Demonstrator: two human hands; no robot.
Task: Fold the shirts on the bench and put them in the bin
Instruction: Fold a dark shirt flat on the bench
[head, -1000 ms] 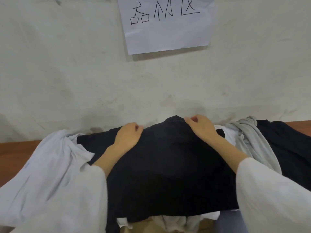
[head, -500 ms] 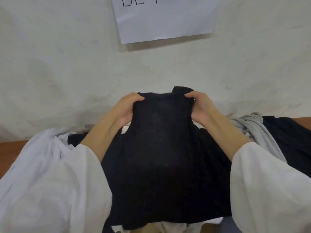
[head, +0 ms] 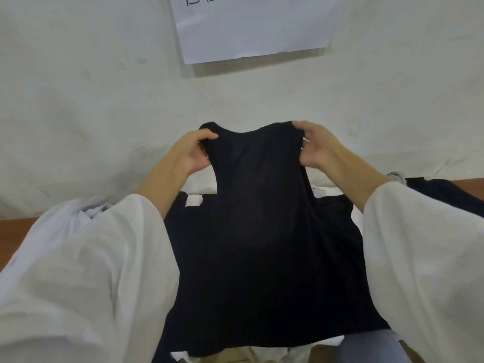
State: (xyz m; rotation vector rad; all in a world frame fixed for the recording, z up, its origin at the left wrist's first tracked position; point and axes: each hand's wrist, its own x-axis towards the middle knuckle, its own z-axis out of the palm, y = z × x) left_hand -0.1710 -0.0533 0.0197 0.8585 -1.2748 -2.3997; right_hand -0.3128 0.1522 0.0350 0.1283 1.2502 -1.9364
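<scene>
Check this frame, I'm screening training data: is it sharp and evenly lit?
Head view: soft even light, no glare; the paper sheet casts a faint shadow on the wall; the right hand looks slightly motion-blurred; the black shirt shows little fold detail.

The shirt (head: 262,231) hangs between the left hand (head: 191,150) and right hand (head: 317,148), above the desk (head: 15,231). A crumpled garment (head: 86,209) lies to its left, another garment (head: 440,188) to its right. A paper sheet (head: 251,27) is on the wall (head: 78,100) behind.
</scene>
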